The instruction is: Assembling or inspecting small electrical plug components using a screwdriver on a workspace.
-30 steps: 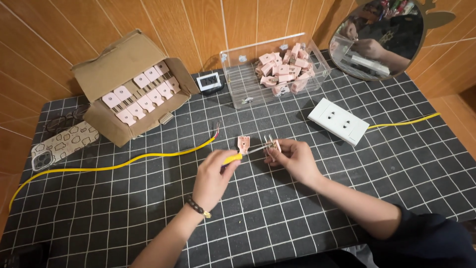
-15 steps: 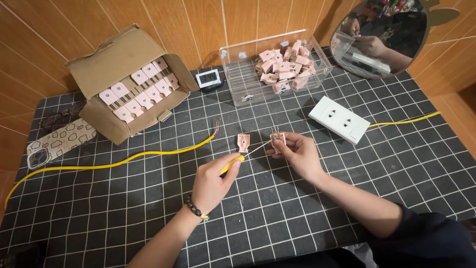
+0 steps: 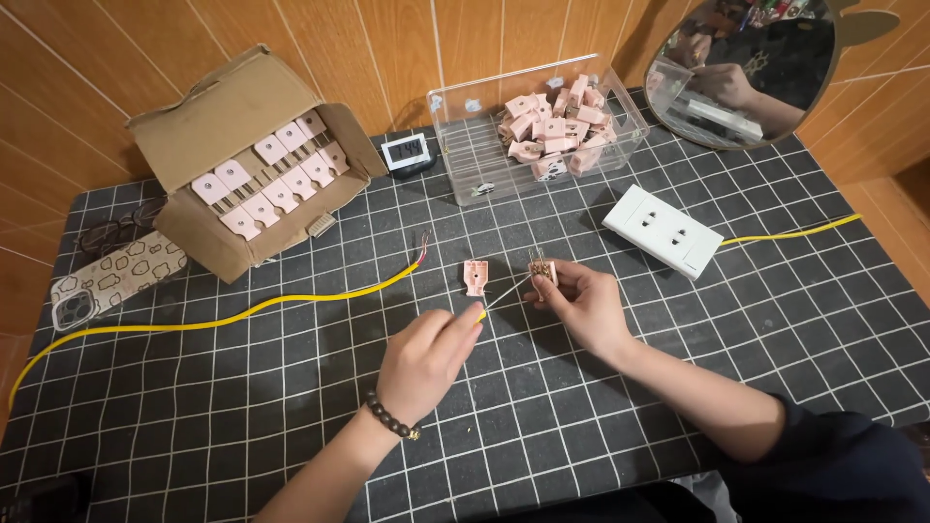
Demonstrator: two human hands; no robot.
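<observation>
My right hand (image 3: 579, 304) holds a small pink plug half (image 3: 542, 272) with metal prongs, just above the black gridded mat (image 3: 242, 407). My left hand (image 3: 426, 356) grips a yellow-handled screwdriver (image 3: 496, 300) whose thin shaft points up-right to that plug half. The other pink plug half (image 3: 476, 278) lies flat on the mat just left of the screwdriver tip. A yellow cable (image 3: 223, 320) with bare wire ends (image 3: 422, 252) runs across the mat to the left.
An open cardboard box (image 3: 247, 160) of pink plugs stands at back left. A clear plastic bin (image 3: 542, 126) of pink plugs, a small digital clock (image 3: 405, 152), a white socket strip (image 3: 664, 230) on a yellow cord, a mirror (image 3: 746, 68), a phone (image 3: 116, 281) and glasses (image 3: 111, 232) surround the hands.
My left hand has drawn slightly back toward me, with the screwdriver tip now at the plug half in my right hand. The loose plug half has stayed on the mat.
</observation>
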